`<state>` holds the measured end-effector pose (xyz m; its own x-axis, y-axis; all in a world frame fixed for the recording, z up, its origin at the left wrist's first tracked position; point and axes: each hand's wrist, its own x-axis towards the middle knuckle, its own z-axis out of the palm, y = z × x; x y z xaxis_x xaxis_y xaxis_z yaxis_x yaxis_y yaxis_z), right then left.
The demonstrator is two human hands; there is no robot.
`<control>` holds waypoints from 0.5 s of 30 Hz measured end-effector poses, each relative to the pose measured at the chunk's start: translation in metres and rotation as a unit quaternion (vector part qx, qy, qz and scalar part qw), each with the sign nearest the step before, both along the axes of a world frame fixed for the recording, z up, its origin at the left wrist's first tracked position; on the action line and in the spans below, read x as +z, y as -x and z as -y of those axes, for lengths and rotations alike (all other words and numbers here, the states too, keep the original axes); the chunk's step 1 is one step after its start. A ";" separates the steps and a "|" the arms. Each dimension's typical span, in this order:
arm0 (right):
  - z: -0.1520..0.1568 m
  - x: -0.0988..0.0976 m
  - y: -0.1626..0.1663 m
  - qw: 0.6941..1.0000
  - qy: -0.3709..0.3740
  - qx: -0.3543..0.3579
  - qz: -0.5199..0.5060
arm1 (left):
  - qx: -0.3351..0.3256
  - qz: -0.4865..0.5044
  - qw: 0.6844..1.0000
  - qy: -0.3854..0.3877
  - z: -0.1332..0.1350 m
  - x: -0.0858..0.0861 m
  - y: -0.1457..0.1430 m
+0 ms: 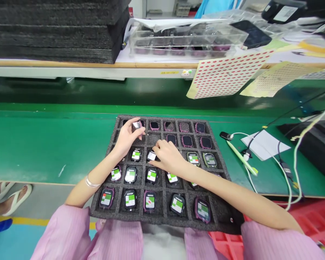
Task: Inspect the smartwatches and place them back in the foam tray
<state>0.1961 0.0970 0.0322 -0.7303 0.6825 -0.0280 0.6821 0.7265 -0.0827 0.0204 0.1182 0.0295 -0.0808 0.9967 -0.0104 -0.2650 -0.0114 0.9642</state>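
Observation:
A black foam tray (158, 137) divided into square cells lies in front of me, holding smartwatch bodies without straps. My left hand (128, 136) pinches a smartwatch (137, 125) between thumb and fingers above the tray's far left cells. Closed fingers of my right hand (169, 155) are on another smartwatch (151, 155) in a middle cell, partly covering it. Nearer watches, such as a purple-framed one (202, 209), have lit screens with green and white blocks. Dark screens show in the far rows, including one watch (200, 127) at the far right corner.
The tray rests on a green bench (56, 144). To its right are a pale green pen (242, 158), white paper (265, 144) and cables. A shelf above carries stacked black foam (51, 32) and clear plastic trays (184, 39). Sticker sheets (227, 76) hang off its edge. Red crates (308, 220) stand lower right.

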 end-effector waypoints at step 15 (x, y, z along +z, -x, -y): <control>0.044 0.074 -0.074 0.961 -0.152 0.074 -0.219 | 0.445 -0.162 0.876 0.092 0.209 -0.090 0.134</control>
